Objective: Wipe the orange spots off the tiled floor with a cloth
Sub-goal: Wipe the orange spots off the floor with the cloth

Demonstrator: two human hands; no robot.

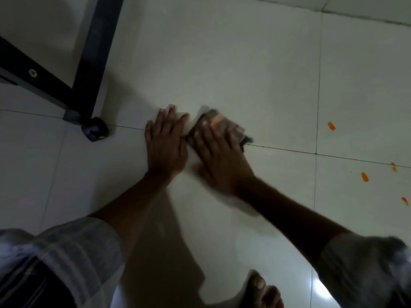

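Black table leg point(97, 56) beside flat left hand point(165, 144); right hand point(219, 156) pressing cloth point(222, 127).

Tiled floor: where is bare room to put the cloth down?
Bare pale tiled floor lies beyond both hands, between the black metal frame and the orange spots. It is crowded where the left hand and right hand meet the dark cloth.

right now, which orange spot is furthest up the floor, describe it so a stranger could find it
Start at the right hand pressing the cloth on the tiled floor, then follow the dark grout line rightward past the crossing joint. The orange spot lies just above that line. It sits alone on the upper tile, while the other orange spots cluster below the line.
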